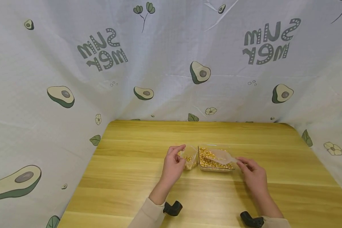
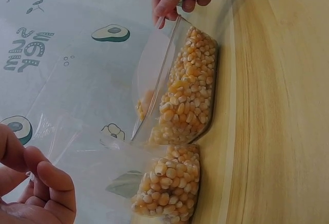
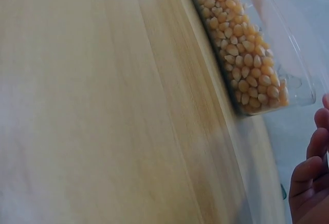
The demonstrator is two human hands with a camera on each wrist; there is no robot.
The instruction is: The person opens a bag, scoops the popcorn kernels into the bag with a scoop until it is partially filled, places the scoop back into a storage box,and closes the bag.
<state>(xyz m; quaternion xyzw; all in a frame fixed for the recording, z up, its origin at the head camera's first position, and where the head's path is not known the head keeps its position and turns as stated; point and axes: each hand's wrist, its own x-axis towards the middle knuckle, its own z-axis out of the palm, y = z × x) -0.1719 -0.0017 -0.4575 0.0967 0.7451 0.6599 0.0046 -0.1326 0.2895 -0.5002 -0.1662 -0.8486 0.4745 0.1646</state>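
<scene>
My left hand [image 1: 173,163] pinches the upper edge of a clear plastic bag [image 1: 190,160]. Corn kernels [image 2: 169,183] fill the bottom of that bag, which stands on the table. Close beside it, to the right, is a clear rectangular container [image 1: 216,170] holding many more kernels. My right hand [image 1: 253,174] grips the handle of a translucent scoop [image 1: 223,156], thumb and fingers around its end. The scoop's bowl is over the container, tilted, and a few kernels show in it in the left wrist view. In the right wrist view only part of the right hand's fingers appears.
A wood-grain table [image 1: 125,177] lies beneath everything. Behind and at both sides hangs a pale curtain [image 1: 165,63] printed with avocados and letters. Each wrist carries a black camera mount [image 1: 173,208].
</scene>
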